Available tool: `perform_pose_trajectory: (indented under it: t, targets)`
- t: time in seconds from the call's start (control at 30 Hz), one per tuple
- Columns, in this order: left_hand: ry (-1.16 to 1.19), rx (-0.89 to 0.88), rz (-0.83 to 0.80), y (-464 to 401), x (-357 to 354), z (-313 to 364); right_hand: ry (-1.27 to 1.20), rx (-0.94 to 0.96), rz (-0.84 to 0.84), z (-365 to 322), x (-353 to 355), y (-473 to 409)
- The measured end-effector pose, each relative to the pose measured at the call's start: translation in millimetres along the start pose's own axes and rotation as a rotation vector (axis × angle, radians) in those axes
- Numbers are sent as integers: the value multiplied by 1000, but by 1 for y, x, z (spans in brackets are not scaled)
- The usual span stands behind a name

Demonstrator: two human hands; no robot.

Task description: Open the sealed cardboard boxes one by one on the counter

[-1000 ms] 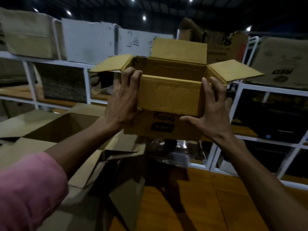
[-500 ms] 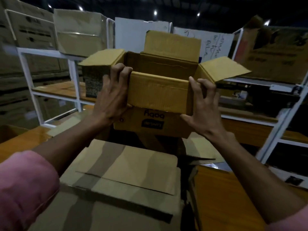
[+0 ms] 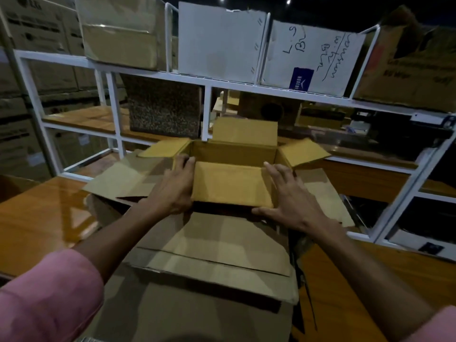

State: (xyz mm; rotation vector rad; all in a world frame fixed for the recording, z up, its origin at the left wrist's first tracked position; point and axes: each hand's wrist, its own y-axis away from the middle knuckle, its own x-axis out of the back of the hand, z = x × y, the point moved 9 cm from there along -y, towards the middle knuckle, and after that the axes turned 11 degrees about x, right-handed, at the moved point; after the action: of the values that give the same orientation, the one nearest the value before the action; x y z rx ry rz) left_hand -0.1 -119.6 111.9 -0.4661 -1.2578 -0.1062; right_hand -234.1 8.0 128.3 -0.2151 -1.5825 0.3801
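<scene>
A small yellow-brown cardboard box (image 3: 232,183) with all its flaps folded out sits low over a larger open brown box (image 3: 212,253) on the wooden counter (image 3: 37,218). My left hand (image 3: 172,188) grips the small box's left front corner, fingers curled over its rim. My right hand (image 3: 288,201) presses flat against the right side with straight, spread fingers, thumb under the front flap's edge. The small box's inside is in shadow; whether its base touches the big box is hidden.
A white metal shelf frame (image 3: 207,82) stands right behind the boxes, carrying brown and white cartons (image 3: 219,40) on top and a speckled block (image 3: 164,107) below. Stacked cartons (image 3: 29,70) fill the far left. Wooden counter (image 3: 370,280) shows right of the big box.
Both hands have carried the small open box leftward and down, from chest height to low over the larger open box. My view has turned left and tilted downward.
</scene>
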Motion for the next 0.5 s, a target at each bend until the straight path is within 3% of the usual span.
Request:
perform_pose_trajectory:
  t: [0.07,0.13,0.5]
  targets:
    - [-162,55,-170,5,-26,-6,23,-12,-121,2,-25,7]
    - [-239,95,-218,15,-33,-4,34,-31,-191,8,-42,11]
    - [-136,-39,117,43,-13,58,-64,-61,99,14,-32,33]
